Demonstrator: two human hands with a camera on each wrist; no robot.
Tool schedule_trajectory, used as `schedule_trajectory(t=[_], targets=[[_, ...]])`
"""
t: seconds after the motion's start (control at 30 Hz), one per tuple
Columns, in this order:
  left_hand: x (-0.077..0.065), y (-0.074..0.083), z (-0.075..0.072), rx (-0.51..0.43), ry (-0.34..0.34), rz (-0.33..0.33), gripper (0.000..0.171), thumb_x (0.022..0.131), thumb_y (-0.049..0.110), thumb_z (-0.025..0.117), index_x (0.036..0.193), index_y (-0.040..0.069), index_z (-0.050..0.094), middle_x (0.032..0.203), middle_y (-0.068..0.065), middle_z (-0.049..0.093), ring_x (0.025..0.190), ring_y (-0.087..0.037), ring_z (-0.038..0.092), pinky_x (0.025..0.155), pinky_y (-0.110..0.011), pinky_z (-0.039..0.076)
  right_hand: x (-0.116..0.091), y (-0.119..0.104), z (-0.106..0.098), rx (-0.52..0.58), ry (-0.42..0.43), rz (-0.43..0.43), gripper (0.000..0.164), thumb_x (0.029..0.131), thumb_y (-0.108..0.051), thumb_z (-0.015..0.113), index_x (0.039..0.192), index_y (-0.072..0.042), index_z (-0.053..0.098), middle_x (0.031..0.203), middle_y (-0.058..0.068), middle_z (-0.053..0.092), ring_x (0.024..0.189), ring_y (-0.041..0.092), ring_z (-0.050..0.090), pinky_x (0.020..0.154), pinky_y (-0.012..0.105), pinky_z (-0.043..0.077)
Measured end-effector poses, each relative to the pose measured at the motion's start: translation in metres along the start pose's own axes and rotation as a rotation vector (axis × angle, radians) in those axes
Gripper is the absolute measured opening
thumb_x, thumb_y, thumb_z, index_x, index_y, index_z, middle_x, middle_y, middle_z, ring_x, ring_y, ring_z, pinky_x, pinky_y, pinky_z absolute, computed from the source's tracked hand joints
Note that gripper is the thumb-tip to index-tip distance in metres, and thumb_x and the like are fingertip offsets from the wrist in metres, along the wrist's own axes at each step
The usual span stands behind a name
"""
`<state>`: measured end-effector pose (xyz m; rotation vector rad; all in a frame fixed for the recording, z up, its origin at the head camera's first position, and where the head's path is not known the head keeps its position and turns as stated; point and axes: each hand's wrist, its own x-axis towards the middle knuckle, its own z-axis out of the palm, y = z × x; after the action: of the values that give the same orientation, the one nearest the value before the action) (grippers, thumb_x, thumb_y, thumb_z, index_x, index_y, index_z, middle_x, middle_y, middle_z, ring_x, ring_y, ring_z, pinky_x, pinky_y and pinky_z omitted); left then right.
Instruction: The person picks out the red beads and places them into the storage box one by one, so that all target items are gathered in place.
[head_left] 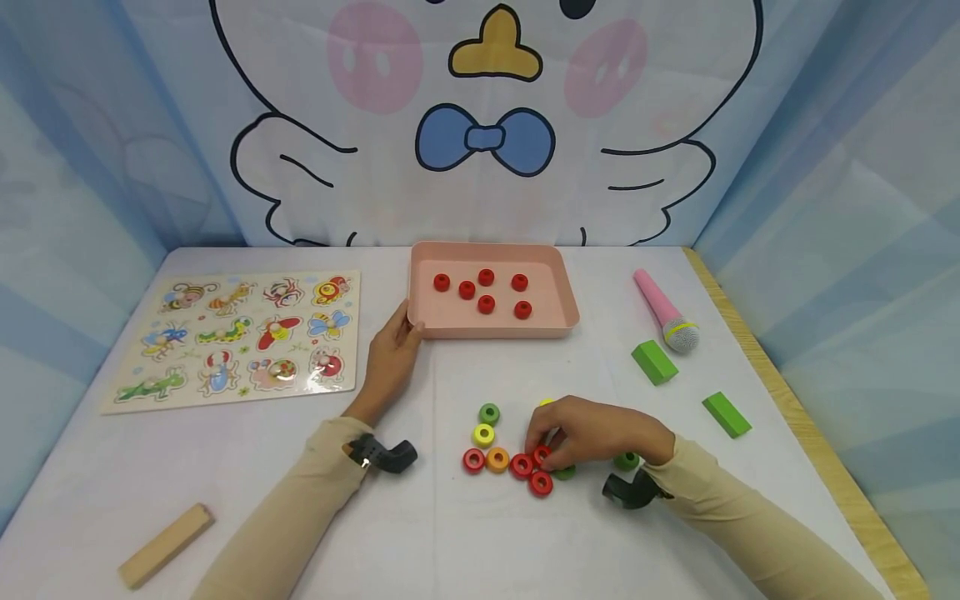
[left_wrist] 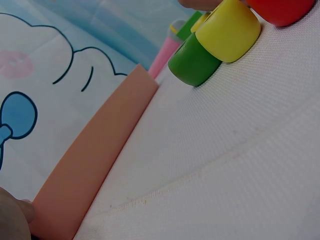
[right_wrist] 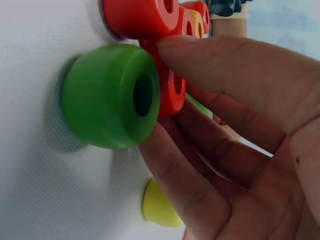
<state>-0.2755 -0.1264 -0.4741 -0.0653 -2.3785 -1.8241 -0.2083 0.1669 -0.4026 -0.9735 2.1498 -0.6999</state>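
My left hand grips the near left corner of a pink tray, with the thumb along its front wall. Several red beads lie spread out inside the tray. Over a loose cluster of wooden beads, my right hand pinches a red bead between thumb and fingers. Touching or close to it are other red beads and a green bead. An orange bead, a yellow bead and another green bead sit to the left. The right hand partly hides some beads.
An insect puzzle board lies on the left, with a plain wooden block nearer me. On the right are a pink toy microphone, one green block and a second green block. Curtains enclose the table.
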Motion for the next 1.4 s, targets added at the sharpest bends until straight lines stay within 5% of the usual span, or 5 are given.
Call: schedule_trajectory(t=[0.23,0.4,0.77,1.07,1.4], targets=[[0.001,-0.003,-0.004,0.009,0.006,-0.006,0.060,0.105,0.026,0.049,0.156,0.007,0.025,0.159,-0.006,0.027,0.143,-0.013,0.026,0.113,-0.027,0.030,0.009,-0.007,-0.012,-0.066,-0.023,0.021,0.018,0.087,-0.010,0.076,0.103,-0.017,0.074,0.097,-0.011,0.063,0.091,0.007,0.061,0.085,0.023,0.054],[0.002,-0.005,-0.009,0.015,0.030,-0.001,0.059,0.104,0.025,0.050,0.155,0.006,0.026,0.158,-0.007,0.028,0.143,-0.014,0.028,0.113,-0.027,0.030,0.026,-0.018,-0.045,-0.124,0.024,0.020,0.020,0.088,-0.015,0.076,0.108,-0.013,0.073,0.100,-0.009,0.063,0.094,0.009,0.061,0.086,0.025,0.054],[0.000,-0.013,-0.005,0.004,0.034,0.001,0.058,0.104,0.022,0.051,0.155,0.005,0.028,0.157,-0.008,0.030,0.142,-0.015,0.030,0.112,-0.028,0.032,0.120,-0.037,-0.119,-0.338,0.181,0.003,0.029,0.088,-0.016,0.076,0.116,-0.009,0.073,0.107,-0.001,0.067,0.099,0.016,0.061,0.088,0.026,0.054],[0.001,-0.012,0.000,-0.033,0.043,0.045,0.058,0.103,0.018,0.054,0.153,0.003,0.031,0.155,-0.012,0.034,0.139,-0.019,0.036,0.111,-0.027,0.034,0.193,-0.038,-0.126,-0.346,0.078,0.011,0.021,0.091,-0.011,0.071,0.112,-0.008,0.073,0.099,0.001,0.068,0.090,0.019,0.060,0.083,0.023,0.054],[0.005,-0.015,0.003,-0.046,0.070,0.078,0.057,0.101,0.017,0.057,0.151,0.000,0.035,0.151,-0.015,0.039,0.137,-0.022,0.039,0.111,-0.027,0.035,0.219,-0.028,-0.124,-0.292,0.035,0.104,0.016,0.089,-0.006,0.072,0.105,-0.007,0.072,0.099,0.003,0.067,0.091,0.020,0.058,0.081,0.025,0.053]])
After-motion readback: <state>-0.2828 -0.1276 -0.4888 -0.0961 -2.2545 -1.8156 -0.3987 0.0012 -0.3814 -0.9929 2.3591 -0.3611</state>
